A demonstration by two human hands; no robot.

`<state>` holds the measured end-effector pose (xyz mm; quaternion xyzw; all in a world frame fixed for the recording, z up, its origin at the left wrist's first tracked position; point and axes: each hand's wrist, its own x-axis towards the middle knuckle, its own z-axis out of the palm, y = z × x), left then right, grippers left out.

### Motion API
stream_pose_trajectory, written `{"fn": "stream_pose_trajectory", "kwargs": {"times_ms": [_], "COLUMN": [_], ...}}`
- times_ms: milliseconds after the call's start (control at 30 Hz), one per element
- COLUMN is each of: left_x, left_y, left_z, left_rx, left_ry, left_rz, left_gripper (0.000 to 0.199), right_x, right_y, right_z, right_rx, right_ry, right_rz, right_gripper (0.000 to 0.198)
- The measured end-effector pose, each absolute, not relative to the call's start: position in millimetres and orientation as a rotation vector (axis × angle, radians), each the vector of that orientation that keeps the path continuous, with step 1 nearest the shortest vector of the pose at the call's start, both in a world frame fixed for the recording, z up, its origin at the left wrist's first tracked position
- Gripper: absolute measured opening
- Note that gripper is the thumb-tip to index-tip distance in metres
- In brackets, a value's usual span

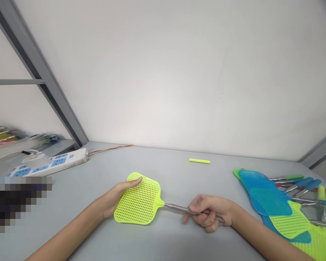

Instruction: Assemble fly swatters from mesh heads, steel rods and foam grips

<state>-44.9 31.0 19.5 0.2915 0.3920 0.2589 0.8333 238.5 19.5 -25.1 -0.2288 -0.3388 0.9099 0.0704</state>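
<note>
A yellow-green fly swatter (138, 199) is held level above the grey table, its perforated head on the left and its metal rod pointing right. My left hand (118, 195) grips the head's left edge, thumb on top and the other fingers hidden beneath. Around the metal rod, the fingers of my right hand (208, 213) are closed. The rod's bare end shows past my right palm, with no coloured grip on it. Farther back on the table lies a loose yellow-green grip sleeve (199, 161).
A pile of blue, yellow-green and other fly swatters (271, 195) lies at the right. At the left sit a white power strip (70, 157) with a plug in it and a blurred bundle of packaged items (5, 136). A white wall (163, 72) rises behind the table.
</note>
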Motion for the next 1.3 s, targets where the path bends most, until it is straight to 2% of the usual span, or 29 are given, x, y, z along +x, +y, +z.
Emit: {"fn": "stream_pose_trajectory", "kwargs": {"times_ms": [733, 1300], "left_x": [-46.3, -49.1], "left_y": [33.1, 34.0], "left_z": [25.6, 20.9], "left_rx": [0.63, 0.62], "left_ry": [0.942, 0.873], "left_rz": [0.649, 0.57], "left_gripper": [0.041, 0.045], "right_x": [237.8, 238.4], "right_y": [18.6, 18.8], "right_z": [-28.2, -28.8], "right_rx": [-0.629, -0.625], "right_ry": [-0.93, -0.948], "right_rz": [2.704, 2.716], "right_gripper": [0.028, 0.028]}}
